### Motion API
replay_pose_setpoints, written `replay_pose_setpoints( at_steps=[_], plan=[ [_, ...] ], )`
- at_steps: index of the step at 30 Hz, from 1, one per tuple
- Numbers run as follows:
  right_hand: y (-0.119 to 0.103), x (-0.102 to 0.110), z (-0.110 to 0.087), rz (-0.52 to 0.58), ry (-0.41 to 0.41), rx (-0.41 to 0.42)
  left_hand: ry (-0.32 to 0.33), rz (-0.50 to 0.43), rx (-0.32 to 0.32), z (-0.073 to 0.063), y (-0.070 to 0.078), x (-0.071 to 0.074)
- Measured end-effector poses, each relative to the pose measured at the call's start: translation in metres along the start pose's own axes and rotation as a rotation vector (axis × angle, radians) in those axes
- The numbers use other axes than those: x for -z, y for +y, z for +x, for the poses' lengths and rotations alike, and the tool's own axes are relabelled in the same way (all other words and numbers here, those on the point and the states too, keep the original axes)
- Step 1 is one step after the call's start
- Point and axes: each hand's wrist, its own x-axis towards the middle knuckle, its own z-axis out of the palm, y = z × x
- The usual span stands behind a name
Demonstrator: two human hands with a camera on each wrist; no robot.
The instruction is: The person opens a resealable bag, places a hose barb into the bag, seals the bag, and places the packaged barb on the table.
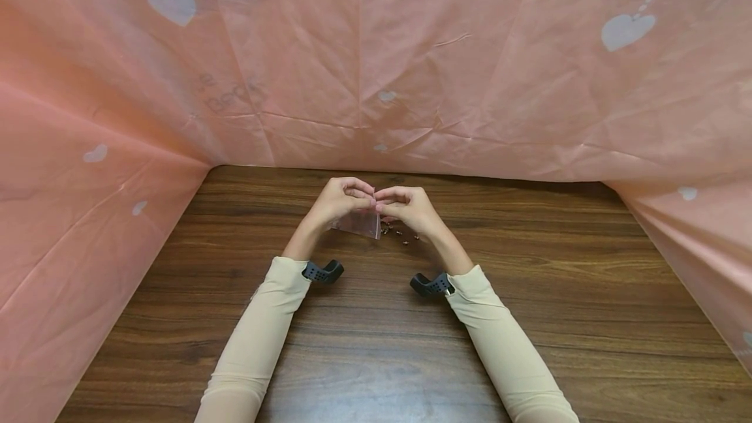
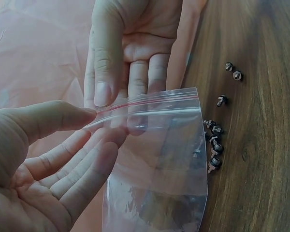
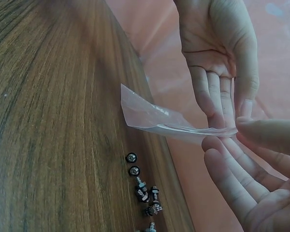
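Observation:
Both hands meet above the far part of the table, pinching the zip edge of a clear zip-lock bag (image 1: 360, 222). My left hand (image 1: 342, 202) holds that edge between thumb and fingers. Opposite it, my right hand (image 1: 414, 209) pinches the same edge, its thumb and fingertips almost touching the left ones. A red line and a white line run along the bag's mouth (image 2: 169, 104) in the left wrist view. Beside the bag, several small metal screw-like pieces with dark rings (image 3: 142, 192) lie on the wood. No pieces can be made out inside the bag.
A dark brown wood-grain table (image 1: 364, 351) lies under the arms. Pink sheeting with white hearts (image 1: 470, 70) hangs along the back and both sides. Each wrist wears a dark strap (image 1: 322, 271).

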Motion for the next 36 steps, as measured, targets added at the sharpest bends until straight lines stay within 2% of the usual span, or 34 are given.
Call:
replay_pose_setpoints(
  at_steps=[14,22,36],
  plan=[
    [-0.0019,-0.0008,0.0001,-0.008,0.016,-0.021,-0.007,-0.007,0.003,0.0000,-0.0002,0.0010],
    [-0.0030,-0.0003,0.0002,-0.007,0.011,-0.021,-0.005,0.014,-0.021,0.0002,-0.0020,0.0022],
    [-0.0031,0.0001,-0.0004,0.012,0.012,-0.032,-0.014,-0.031,-0.036,0.0018,-0.0053,0.0021]
  ],
)
